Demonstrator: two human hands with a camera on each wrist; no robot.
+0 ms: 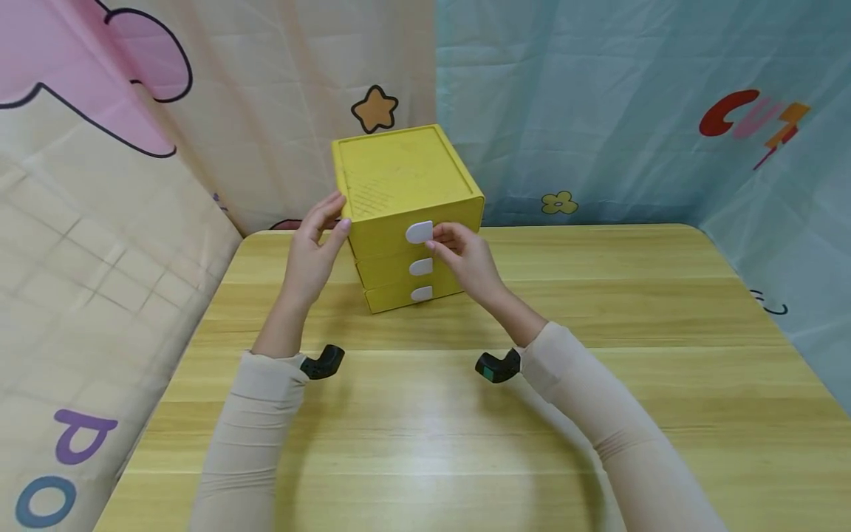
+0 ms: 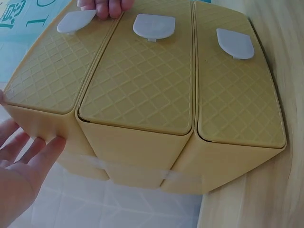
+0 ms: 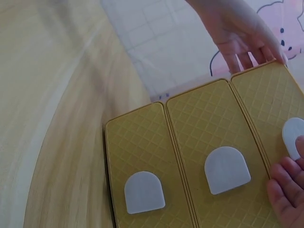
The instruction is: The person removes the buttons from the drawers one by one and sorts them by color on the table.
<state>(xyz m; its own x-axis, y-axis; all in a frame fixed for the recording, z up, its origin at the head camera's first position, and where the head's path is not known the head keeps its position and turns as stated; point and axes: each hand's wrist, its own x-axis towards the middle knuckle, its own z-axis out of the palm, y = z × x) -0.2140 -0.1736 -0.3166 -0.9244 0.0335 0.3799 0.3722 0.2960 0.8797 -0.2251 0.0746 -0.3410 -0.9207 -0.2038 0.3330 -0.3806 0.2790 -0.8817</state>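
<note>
A yellow box with three stacked drawers stands on the table, each drawer bearing a white rounded tab. All the drawers sit flush in the front. My left hand rests on the box's left side near the top front corner, its fingers extended along the side wall in the left wrist view. At the top drawer's white tab, my right hand pinches the right edge between thumb and curled fingers. The middle tab and bottom tab are untouched.
The wooden table extends around the box. Behind it hangs a printed curtain, close to the table's back edge. A black wrist device sits on the left cuff and another black device on the right cuff.
</note>
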